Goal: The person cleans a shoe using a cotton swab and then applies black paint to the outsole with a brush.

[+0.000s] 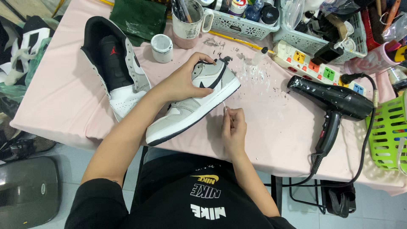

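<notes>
Seated person at a pink-covered worktop (63, 97), seen from above. Left hand (180, 80) lies over the top of a grey, white and black sneaker (193, 108), fingers curled around the collar and heel, gripping it; the shoe lies tilted on the worktop's near edge, toe toward the person, white sole edge facing right. Right hand (233, 127) sits just beside the sole, fingers pinched narrow on a thin white stick (224, 107), its tip touching or almost touching the sole edge; cannot tell which. The stick is too fine to say whether it is a brush or a swab. A second sneaker (114, 63), black inside with a white toe, lies to the left, near the first but apart. Behind it, a small white jar (162, 47) and a folded green cloth (137, 19). A mug (188, 21) holding brushes stands at the far edge, next to a pale basket (241, 25) of bottles. Paint specks, white and black, mark the cloth right of the held shoe. Farther right, a black hair dryer (335, 104), paint-spattered, lies on its side, cord trailing off the near edge. Beyond it, a white power strip (313, 63) with coloured sockets. A green basket (388, 131) stands at the right edge.
</notes>
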